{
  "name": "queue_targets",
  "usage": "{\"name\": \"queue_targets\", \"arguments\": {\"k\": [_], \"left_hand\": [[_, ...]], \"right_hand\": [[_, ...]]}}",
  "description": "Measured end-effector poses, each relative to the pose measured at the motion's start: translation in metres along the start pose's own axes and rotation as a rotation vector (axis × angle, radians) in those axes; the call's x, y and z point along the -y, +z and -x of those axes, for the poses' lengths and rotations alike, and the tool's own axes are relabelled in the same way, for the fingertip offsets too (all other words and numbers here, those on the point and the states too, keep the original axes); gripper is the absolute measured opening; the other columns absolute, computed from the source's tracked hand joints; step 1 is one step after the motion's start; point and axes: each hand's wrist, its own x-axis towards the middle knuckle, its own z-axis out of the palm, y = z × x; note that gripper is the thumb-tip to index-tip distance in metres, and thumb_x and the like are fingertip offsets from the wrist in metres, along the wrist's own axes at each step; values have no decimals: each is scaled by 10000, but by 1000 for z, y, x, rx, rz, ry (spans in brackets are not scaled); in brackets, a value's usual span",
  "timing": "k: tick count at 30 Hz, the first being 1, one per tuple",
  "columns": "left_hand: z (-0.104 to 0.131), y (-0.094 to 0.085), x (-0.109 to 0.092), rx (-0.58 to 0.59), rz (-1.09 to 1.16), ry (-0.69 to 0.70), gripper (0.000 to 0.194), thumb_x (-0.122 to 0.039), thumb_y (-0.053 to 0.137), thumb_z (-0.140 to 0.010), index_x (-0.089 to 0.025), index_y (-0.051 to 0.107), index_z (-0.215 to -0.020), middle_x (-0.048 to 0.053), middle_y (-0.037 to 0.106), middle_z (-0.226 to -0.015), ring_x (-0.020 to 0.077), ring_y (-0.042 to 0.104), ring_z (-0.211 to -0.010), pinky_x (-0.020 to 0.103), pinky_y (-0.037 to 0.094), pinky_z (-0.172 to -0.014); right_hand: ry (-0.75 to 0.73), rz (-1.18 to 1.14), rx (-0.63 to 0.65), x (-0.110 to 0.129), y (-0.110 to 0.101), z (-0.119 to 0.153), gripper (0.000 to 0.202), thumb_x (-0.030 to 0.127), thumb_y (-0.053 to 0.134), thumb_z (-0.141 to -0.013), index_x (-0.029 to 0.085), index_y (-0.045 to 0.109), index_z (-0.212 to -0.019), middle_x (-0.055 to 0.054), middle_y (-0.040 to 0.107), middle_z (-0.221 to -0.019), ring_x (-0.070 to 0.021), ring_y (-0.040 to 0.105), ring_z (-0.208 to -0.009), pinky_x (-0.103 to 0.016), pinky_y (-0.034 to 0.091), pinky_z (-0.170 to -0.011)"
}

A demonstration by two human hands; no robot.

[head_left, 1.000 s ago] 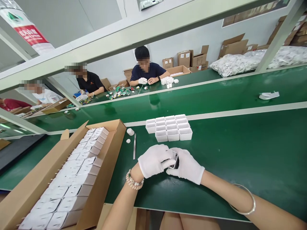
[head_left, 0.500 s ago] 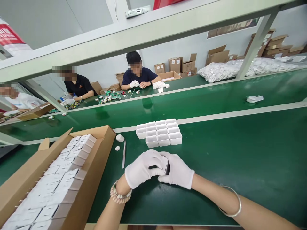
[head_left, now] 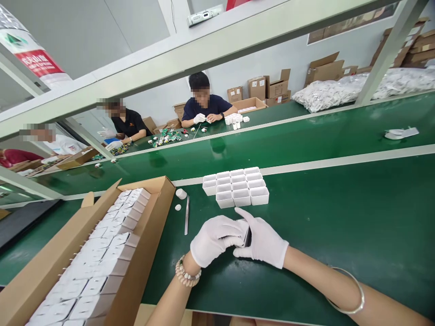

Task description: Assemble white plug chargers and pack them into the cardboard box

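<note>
Both my hands wear white gloves and meet over the green bench. In my left hand (head_left: pixel 216 239) is a small white plastic case (head_left: pixel 244 232), pinched between fingers and thumb, with a dark opening on its right side. My right hand (head_left: pixel 263 237) cups that opening side, its index finger raised and its thumb stretched along below. The gloves hide much of the case. Just beyond my fingers, open white plastic boxes (head_left: pixel 242 196) stand grouped in rows. Metal tweezers (head_left: pixel 186 215) lie left of them, near a white cylindrical piece (head_left: pixel 181 194) and a small white disc (head_left: pixel 178 207).
A long cardboard carton (head_left: pixel 152 235) full of white cases stands at my left. Across the green conveyor (head_left: pixel 288 136), co-workers (head_left: pixel 204 102) handle small parts. A white object (head_left: pixel 401 132) lies on the belt at right. A metal beam (head_left: pixel 210 50) crosses overhead.
The view has swung left, so the scene sits further right. My right index finger has lifted away from the case. The left hand keeps its hold.
</note>
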Motion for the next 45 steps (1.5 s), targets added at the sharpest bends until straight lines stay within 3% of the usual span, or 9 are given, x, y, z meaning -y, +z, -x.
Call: {"name": "queue_targets", "arguments": {"k": [6, 12, 16, 20, 30, 32, 36, 40, 45], "left_hand": [[-2, 5, -1, 40, 11, 4, 111, -258, 628, -835, -173, 695, -811, 54, 711, -833, 153, 648, -799, 265, 519, -773], [-9, 3, -2, 156, -48, -4, 264, -319, 529, -898, -168, 661, -727, 44, 679, -750, 142, 624, -731, 256, 496, -740], [-6, 3, -2, 180, -83, -38, 301, -364, 513, -900, -174, 663, -722, 39, 680, -736, 145, 630, -735, 258, 488, -760], [2, 5, -6, 112, -34, -193, 245, -398, 575, -855, -193, 689, -783, 66, 713, -866, 197, 647, -878, 310, 495, -835], [13, 1, -28, 28, -14, -272, 204, -370, 623, -823, -216, 710, -924, 39, 717, -958, 197, 648, -934, 359, 467, -950], [22, 4, -25, -7, -49, -243, 482, -370, 711, -743, -238, 600, -1193, 59, 680, -1103, 224, 624, -1018, 406, 440, -994], [38, 19, -22, -100, -128, -242, 777, -272, 731, -713, -249, 366, -1398, 122, 523, -1330, 274, 502, -1211, 469, 397, -1033], [39, 36, -36, -182, -188, -403, 802, -195, 676, -731, -294, 296, -1430, 86, 557, -1231, 258, 526, -1143, 476, 417, -999], [36, 45, -50, -216, -168, -521, 775, -226, 650, -756, -298, 287, -1437, 75, 568, -1216, 254, 539, -1121, 468, 432, -989]], "right_hand": [[-35, -23, 23, 3, -2, 1, 1143, 452, 763, -607, 250, 70, -1493, -78, 633, -1083, -338, 545, -1074, -505, 433, -890], [-37, -118, 97, 2, -18, 1, 1141, 458, 799, -582, 254, 136, -1488, -98, 596, -1193, -344, 535, -1125, -539, 424, -941], [-65, -461, 256, -2, -35, -2, 712, 467, 641, -792, 243, 366, -1409, -67, 570, -1296, -263, 538, -1184, -452, 413, -1030], [-69, -564, 94, -4, -29, -6, 417, 410, 499, -902, 226, 536, -1274, -59, 646, -1206, -240, 565, -1167, -457, 383, -1068], [-128, -492, 49, 5, -20, -1, 659, 621, 509, -824, 211, 480, -1340, -95, 592, -1298, -259, 514, -1234, -442, 377, -1069], [-156, -447, 8, 3, -20, 1, 649, 644, 434, -852, 215, 488, -1336, -99, 545, -1352, -264, 447, -1294, -462, 341, -1086], [-203, -421, 1, -4, -19, -2, 548, 530, 293, -944, 206, 467, -1351, -101, 542, -1354, -244, 522, -1228, -460, 431, -1005], [-224, -369, 81, -11, -24, -3, 475, 320, 522, -846, 202, 513, -1307, -93, 617, -1262, -239, 587, -1140, -438, 461, -967], [-211, -212, 110, -14, -18, 3, 887, 146, 700, -584, 235, 378, -1405, -96, 565, -1313, -277, 527, -1187, -446, 406, -1004]]}}
